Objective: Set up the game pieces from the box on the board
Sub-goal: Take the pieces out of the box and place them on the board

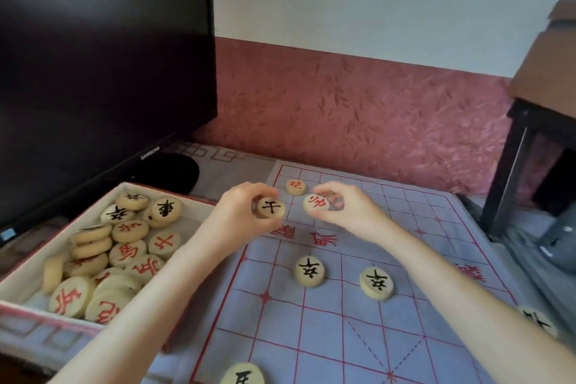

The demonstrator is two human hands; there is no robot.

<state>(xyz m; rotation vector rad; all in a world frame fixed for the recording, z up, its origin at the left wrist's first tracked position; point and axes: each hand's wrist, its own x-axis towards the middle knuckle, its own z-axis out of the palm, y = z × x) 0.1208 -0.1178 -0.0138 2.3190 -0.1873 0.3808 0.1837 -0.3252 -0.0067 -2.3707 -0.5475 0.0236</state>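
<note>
At nine o'clock the box [29, 282] is sitting open, still heaped with discs. The left hand [241, 215] is pinching a black-marked piece [271, 208] face-up, likely to read it. The right hand [346, 212] is pinching a red-marked piece [315, 204] over the board [327, 337] toward twelve o'clock, probably heading for red's far rows.

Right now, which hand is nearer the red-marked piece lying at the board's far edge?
Right. The right hand sits just beside that red-marked piece, slightly nearer the person; the left hand is farther off, toward the box.
</note>
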